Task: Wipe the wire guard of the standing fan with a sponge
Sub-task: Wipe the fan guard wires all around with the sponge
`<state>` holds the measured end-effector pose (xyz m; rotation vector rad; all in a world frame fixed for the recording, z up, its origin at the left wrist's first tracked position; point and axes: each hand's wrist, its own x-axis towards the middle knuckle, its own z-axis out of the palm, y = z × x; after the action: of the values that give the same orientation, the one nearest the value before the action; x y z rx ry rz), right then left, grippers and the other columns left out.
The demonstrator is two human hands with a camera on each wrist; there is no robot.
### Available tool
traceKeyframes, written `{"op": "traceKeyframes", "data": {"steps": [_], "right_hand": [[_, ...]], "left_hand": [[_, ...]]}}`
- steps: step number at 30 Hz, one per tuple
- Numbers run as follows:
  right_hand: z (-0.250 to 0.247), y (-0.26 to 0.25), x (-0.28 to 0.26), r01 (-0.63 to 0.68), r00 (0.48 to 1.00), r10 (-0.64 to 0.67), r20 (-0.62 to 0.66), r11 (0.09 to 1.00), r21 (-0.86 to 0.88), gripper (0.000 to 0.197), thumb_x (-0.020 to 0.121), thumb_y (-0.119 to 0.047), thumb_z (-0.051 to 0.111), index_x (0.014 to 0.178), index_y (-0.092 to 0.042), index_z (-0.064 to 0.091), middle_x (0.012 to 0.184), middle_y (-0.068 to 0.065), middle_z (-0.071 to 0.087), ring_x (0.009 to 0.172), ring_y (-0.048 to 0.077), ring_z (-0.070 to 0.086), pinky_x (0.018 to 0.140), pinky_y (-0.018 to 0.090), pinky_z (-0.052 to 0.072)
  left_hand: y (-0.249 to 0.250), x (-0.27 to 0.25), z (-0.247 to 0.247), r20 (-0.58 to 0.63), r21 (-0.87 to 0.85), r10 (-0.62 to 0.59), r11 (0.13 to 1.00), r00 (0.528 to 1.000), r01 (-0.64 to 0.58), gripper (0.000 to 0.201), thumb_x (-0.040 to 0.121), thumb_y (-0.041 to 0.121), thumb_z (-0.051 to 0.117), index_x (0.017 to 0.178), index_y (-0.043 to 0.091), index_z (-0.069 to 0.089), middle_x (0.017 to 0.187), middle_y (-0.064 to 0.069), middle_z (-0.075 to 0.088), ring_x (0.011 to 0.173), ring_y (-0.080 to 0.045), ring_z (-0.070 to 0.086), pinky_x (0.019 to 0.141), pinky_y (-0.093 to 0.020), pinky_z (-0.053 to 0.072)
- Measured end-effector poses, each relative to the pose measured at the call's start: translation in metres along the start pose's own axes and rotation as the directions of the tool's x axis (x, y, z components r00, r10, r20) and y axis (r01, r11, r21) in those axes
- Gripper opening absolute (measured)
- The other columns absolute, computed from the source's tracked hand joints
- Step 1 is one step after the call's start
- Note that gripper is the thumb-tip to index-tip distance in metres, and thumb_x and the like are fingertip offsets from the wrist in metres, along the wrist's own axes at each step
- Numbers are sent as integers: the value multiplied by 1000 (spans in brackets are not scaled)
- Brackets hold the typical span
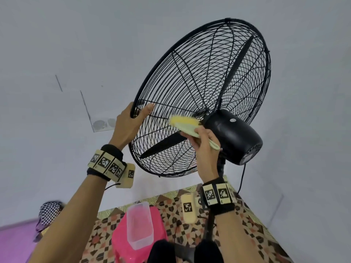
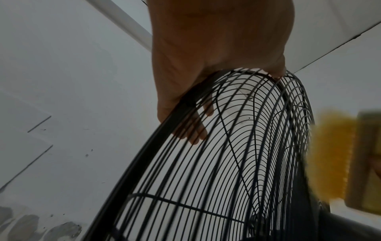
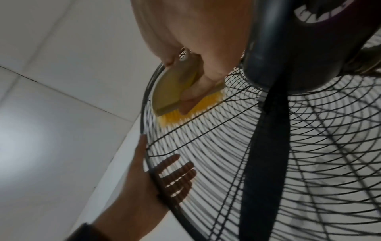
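A black standing fan tilts up toward the ceiling, and its round wire guard [image 1: 199,76] fills the head view. My left hand [image 1: 139,112] grips the guard's rim at the left, thumb on the rear side and fingers over the front wires [image 3: 175,176]. My right hand [image 1: 199,137] holds the sponge [image 1: 184,121], a pale green handled tool with a yellow bristly face. That yellow face [image 3: 185,112] presses on the rear guard wires, just left of the black motor housing [image 1: 233,137]. A black blade [image 3: 266,146] hangs inside the guard [image 2: 206,179].
Below stands a pink stool [image 1: 121,242] carrying a clear plastic tub [image 1: 139,224] on a patterned floor mat [image 1: 247,224]. The fan's cable [image 1: 242,179] hangs behind its pole. A checkered cloth [image 1: 49,211] lies at the left. Plain walls surround the fan.
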<state>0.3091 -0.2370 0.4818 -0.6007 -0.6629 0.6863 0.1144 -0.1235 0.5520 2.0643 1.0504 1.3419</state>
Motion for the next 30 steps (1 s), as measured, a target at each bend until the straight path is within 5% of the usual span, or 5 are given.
{"op": "traceKeyframes", "data": {"steps": [4,9,16,23,30], "right_hand": [[-3,5,5,55,998,-56,-4,991,-123,20,104,-14,60,90,-1,64,117,15,72,112,26,71,84,27,60],[-15,10,16,34,988,-34,-149,999,1,18,102,-8,61,85,-2,61,121,22,70,106,42,72,89,35,62],[-12,1,25,-9,977,30,-211,995,96,14,101,-7,54,88,-4,57,104,25,73,82,39,75,73,31,62],[-3,-8,10,-109,994,106,34,986,125,13,88,-6,55,75,-5,54,91,18,73,65,38,69,52,28,56],[-1,-5,26,9,977,12,-214,995,96,19,100,-2,45,84,-3,55,83,21,72,64,33,70,55,26,55]], "left_hand": [[-2,-2,2,-27,-13,-1,1000,1000,1,77,81,94,43,108,25,63,103,-13,70,99,-31,66,93,-44,52],[-2,-3,3,-32,-42,3,999,999,-4,74,83,91,45,109,24,64,102,-16,69,98,-33,65,85,-36,50],[-6,-5,8,-83,-102,-12,995,997,4,70,85,87,51,112,25,65,104,-19,69,101,-36,65,95,-49,53],[-4,-6,12,-112,-118,-12,993,994,-2,64,84,88,51,108,30,65,102,-18,69,98,-35,65,86,-39,52],[-5,-6,11,-120,-122,-13,992,993,-2,57,84,87,53,105,36,64,102,-17,70,98,-36,65,91,-46,54]]}}
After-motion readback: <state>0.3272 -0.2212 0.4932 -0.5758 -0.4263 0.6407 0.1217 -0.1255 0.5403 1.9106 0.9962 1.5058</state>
